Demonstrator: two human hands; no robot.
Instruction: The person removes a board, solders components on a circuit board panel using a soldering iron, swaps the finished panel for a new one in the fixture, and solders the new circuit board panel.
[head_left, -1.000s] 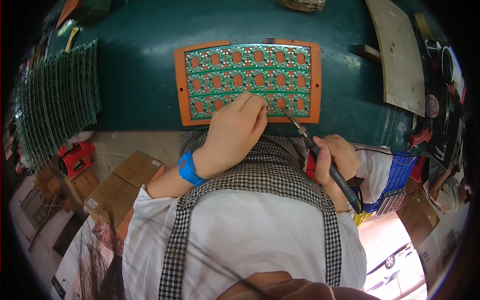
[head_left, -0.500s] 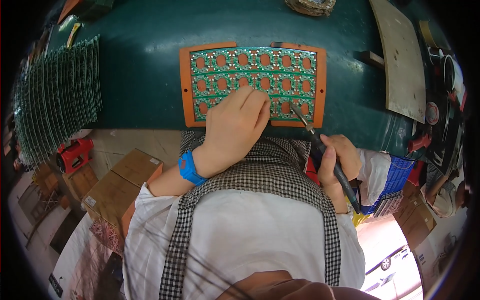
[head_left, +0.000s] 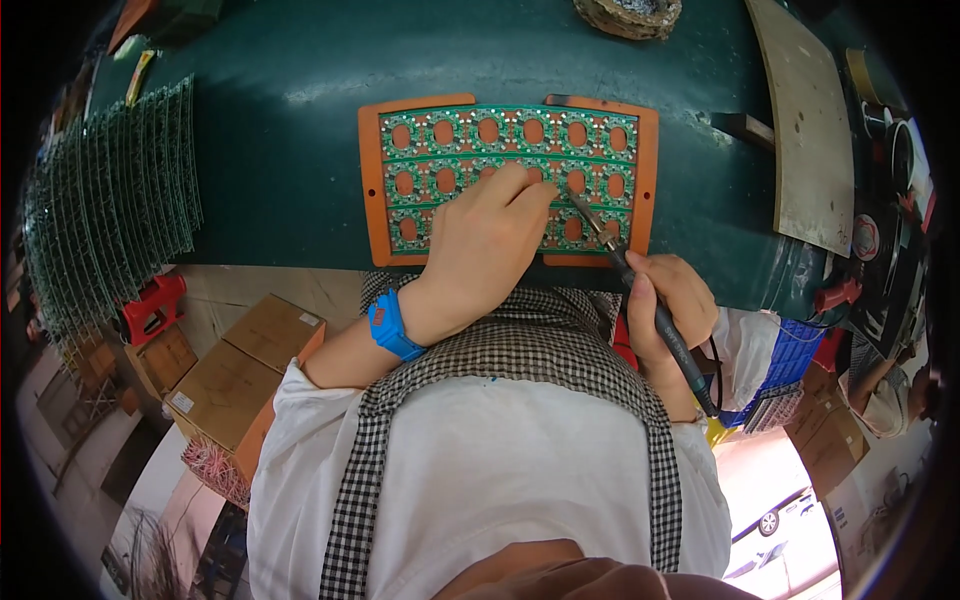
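A green circuit board panel point(head_left: 490, 157) with rows of oval holes lies in an orange holder frame point(head_left: 372, 200) on the dark green table. My left hand point(head_left: 487, 235), with a blue watch point(head_left: 390, 325) at its wrist, rests over the middle of the panel. Its thumb and forefinger are pinched together; whatever they hold is too small or hidden to make out. In my right hand point(head_left: 672, 305) is a soldering iron point(head_left: 662, 330) with a dark handle. The metal tip slants up and left, down at the panel's middle row, just right of my left fingertips.
Many green circuit panels point(head_left: 120, 200) stand in a row at the table's left. A round, crusted dish point(head_left: 630, 14) sits at the far edge. To the right lies a pale board point(head_left: 800, 130). Cardboard boxes point(head_left: 240, 370) are below left, a blue crate point(head_left: 790, 360) below right.
The soldering iron's tip has moved up and left, from the panel's bottom row to its middle row. My left hand has shifted slightly right along with it, still pinched.
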